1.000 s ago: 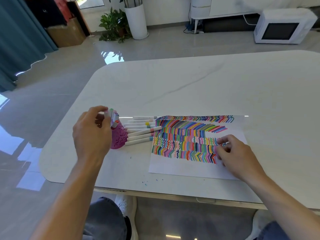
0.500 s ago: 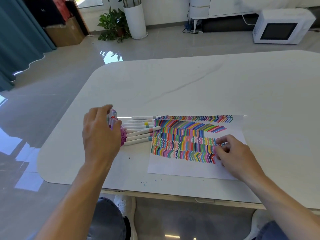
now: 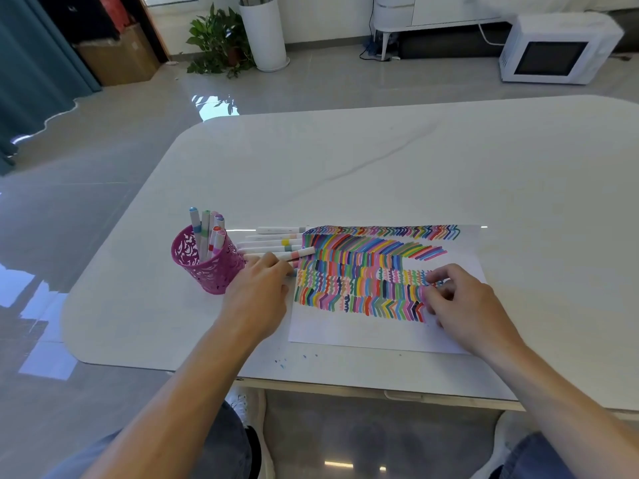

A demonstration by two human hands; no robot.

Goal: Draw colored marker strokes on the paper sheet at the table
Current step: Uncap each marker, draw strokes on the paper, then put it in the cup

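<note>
The paper sheet (image 3: pixel 363 337) lies near the table's front edge, its upper part filled with rows of colored strokes. Several white markers (image 3: pixel 276 238) lie side by side on the table just left of the sheet. My left hand (image 3: pixel 259 295) reaches over the nearest of them, fingertips down on the lowest markers; the hand hides whether one is gripped. A pink perforated cup (image 3: pixel 204 267) left of that hand holds several upright markers. My right hand (image 3: pixel 460 302) rests on the sheet's right part with curled fingers, and I see nothing held in it.
The white table (image 3: pixel 397 167) stretches far back and to the right. Small ink specks (image 3: pixel 283 363) dot its front edge. On the floor beyond stand a potted plant (image 3: pixel 218 39), a white cylinder (image 3: pixel 264 32) and a microwave (image 3: pixel 553 50).
My left hand left the top of the pink cup and moved right and down onto the lying markers. The cup now shows fully. My right hand stayed on the sheet.
</note>
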